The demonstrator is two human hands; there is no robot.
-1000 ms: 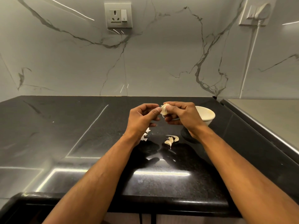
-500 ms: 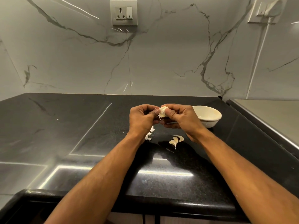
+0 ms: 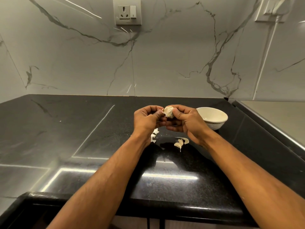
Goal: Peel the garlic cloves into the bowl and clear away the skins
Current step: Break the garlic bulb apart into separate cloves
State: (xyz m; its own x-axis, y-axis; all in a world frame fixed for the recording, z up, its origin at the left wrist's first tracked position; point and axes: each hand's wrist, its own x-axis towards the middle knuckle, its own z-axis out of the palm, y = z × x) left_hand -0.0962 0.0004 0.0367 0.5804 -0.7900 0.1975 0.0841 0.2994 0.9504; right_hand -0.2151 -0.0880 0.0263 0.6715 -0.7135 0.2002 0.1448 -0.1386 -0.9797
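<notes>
Two bare forearms reach from the near edge of a glossy black stone counter (image 3: pixel 69 146) toward its middle, where both hands meet above it. Below them lie thin, papery white garlic skins (image 3: pixel 180 143), curled and ragged, some under the left wrist and some under the right, probably dropped there as peeling goes on. The left hand (image 3: pixel 146 119) has its fingers curled, its thumb and fingertips pinching at the edge of a garlic piece (image 3: pixel 169 112). The right hand (image 3: pixel 186 120) grips that same pale, lumpy piece between thumb and curled fingers, seemingly steadying it while the left pulls skin away. Just beyond the right hand sits a smooth, round cream bowl (image 3: pixel 214 120), near enough to receive peeled cloves; its contents cannot be seen. Behind rises a white marble-patterned wall (image 3: pixel 82 63) with a socket (image 3: pixel 127 11).
</notes>
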